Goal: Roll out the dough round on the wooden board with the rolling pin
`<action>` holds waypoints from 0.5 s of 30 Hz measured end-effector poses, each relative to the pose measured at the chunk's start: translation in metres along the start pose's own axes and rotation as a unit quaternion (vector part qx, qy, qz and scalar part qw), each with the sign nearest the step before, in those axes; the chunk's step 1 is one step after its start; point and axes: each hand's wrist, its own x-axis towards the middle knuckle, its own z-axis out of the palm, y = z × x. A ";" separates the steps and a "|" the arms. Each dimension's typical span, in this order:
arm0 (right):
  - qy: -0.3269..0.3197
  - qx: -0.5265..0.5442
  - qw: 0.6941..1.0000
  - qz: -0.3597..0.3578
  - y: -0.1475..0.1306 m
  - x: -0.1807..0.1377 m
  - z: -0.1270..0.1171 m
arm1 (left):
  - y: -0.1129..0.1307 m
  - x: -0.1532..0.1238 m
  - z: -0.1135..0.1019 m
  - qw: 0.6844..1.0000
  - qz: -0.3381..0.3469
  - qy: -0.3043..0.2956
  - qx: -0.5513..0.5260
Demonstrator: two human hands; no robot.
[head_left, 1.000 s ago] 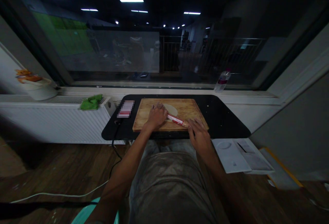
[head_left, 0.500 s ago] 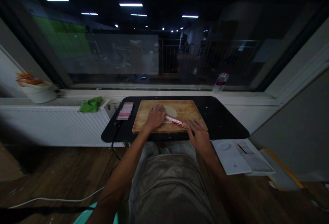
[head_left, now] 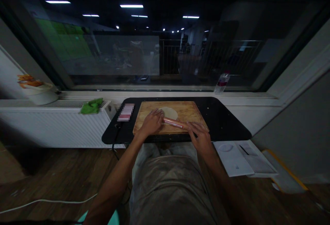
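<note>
A wooden rolling pin (head_left: 174, 123) with a red and white label lies slanted over the wooden board (head_left: 198, 127). Its left end is under the fingers of my left hand (head_left: 154, 121). My right hand (head_left: 199, 135) grips the other end near the board's right front corner. Behind the pin, a flat, pale round of dough (head_left: 169, 112) rests on the board. My left fingers cover part of its left edge.
The board sits on a black table (head_left: 227, 125). A phone (head_left: 125, 112) with a blurred screen lies left of it. On the windowsill stands a plastic bottle (head_left: 221, 84). A green cloth (head_left: 92, 106) drapes the radiator (head_left: 59, 125), and an open white box (head_left: 244, 158) is at right.
The rolling pin has rolled, so its label faces differently, and it has come slightly toward me. My left hand has moved back and left with it, baring more dough. My right hand has barely shifted.
</note>
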 end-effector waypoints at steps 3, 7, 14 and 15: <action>0.001 0.007 1.000 0.001 -0.002 -0.002 -0.001 | -0.003 -0.007 0.001 1.000 0.006 0.016 -0.017; 0.003 0.012 1.000 0.001 -0.004 -0.004 -0.002 | -0.005 -0.014 -0.002 0.999 0.010 0.027 -0.043; 0.015 0.040 0.999 -0.014 -0.007 -0.001 -0.005 | -0.004 -0.021 -0.007 0.997 0.013 0.026 -0.073; 0.018 0.044 0.999 -0.018 -0.008 0.000 -0.005 | -0.004 -0.022 -0.007 0.997 0.013 0.029 -0.076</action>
